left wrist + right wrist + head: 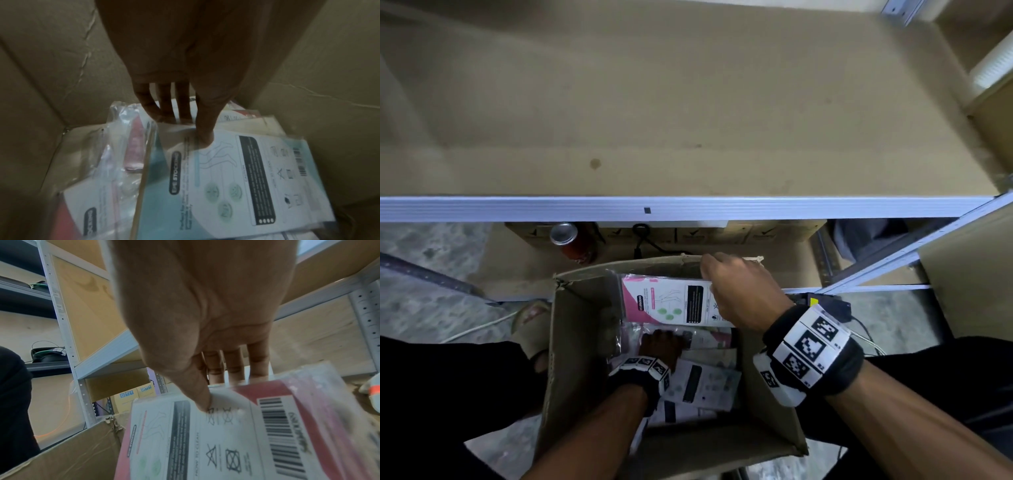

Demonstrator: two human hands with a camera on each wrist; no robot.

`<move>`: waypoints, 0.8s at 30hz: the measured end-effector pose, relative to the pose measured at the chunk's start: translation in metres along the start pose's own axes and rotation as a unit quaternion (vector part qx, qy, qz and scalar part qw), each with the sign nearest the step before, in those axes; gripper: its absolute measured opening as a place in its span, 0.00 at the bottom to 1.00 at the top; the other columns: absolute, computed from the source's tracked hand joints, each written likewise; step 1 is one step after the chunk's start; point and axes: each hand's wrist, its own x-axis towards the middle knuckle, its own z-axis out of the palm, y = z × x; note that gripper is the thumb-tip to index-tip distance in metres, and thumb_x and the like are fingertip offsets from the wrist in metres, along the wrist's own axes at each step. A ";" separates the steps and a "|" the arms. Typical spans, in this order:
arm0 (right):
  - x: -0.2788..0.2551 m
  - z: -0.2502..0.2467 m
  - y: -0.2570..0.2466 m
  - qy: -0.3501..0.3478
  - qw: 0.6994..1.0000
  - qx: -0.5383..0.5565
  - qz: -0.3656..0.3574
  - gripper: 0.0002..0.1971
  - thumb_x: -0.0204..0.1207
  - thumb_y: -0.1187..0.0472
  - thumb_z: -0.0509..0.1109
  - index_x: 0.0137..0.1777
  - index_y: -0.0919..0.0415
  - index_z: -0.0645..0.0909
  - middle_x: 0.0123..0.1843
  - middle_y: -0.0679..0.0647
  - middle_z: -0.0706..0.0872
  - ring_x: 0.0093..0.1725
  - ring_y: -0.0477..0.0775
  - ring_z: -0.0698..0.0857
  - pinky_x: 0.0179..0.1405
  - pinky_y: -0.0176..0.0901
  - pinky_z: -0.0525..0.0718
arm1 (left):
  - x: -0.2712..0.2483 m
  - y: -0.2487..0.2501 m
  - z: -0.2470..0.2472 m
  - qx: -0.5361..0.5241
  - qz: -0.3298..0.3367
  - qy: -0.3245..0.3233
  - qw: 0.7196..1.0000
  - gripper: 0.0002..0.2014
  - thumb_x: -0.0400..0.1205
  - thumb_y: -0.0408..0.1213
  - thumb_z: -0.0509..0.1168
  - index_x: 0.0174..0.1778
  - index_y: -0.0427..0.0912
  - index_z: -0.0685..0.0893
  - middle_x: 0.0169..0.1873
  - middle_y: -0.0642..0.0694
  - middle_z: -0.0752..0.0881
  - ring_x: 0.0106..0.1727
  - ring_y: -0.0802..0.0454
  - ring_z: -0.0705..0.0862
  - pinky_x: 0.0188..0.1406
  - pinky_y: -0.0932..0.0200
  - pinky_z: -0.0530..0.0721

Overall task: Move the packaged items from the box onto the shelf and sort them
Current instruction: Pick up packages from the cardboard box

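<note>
Pinching a pink packet [671, 303], right hand [739, 291]; left hand [661, 347] fingers grip a teal packet [236, 178] in the box [571, 342].

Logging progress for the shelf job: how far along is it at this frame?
Done: nothing visible yet; the shelf board in view holds no packages. In hand: the right hand pinches a pink package at the top of the box; the left hand, deeper inside, pinches a teal package. Left: both still need shelving, plus more packages in the box, then sorting.
</note>
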 end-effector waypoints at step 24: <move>0.002 0.001 -0.019 -0.014 1.000 -0.012 0.023 0.10 0.76 0.69 0.62 0.55 0.57 0.74 0.54 0.59 0.84 0.45 0.60 0.79 0.40 0.47 0.70 | -0.107 -0.004 -0.097 -0.093 0.081 0.157 0.980 0.07 0.79 0.37 0.69 0.50 0.46 0.89 0.52 0.45 0.90 0.55 0.45 0.88 0.57 0.55 0.85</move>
